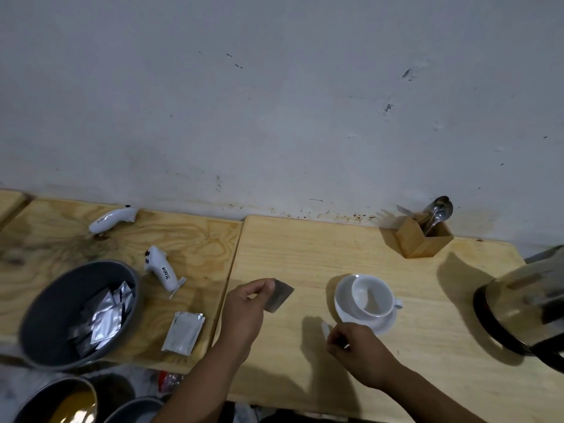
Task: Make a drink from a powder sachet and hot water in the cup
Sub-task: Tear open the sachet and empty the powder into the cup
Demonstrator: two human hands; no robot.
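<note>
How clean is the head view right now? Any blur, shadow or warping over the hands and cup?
Head view: dim, soft light; the sachet in the left hand is smeared by motion blur; the kettle at right is blurred too; wide-angle warping bends the table edges; hard shadows fall left of the right hand and beside the cup.

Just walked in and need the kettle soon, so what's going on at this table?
A person is making a sachet drink. Their left hand pinches a silver sachet, and their right hand holds a small torn-off strip. The white cup on its saucer looks empty, and the kettle stands untouched at the right.
</note>
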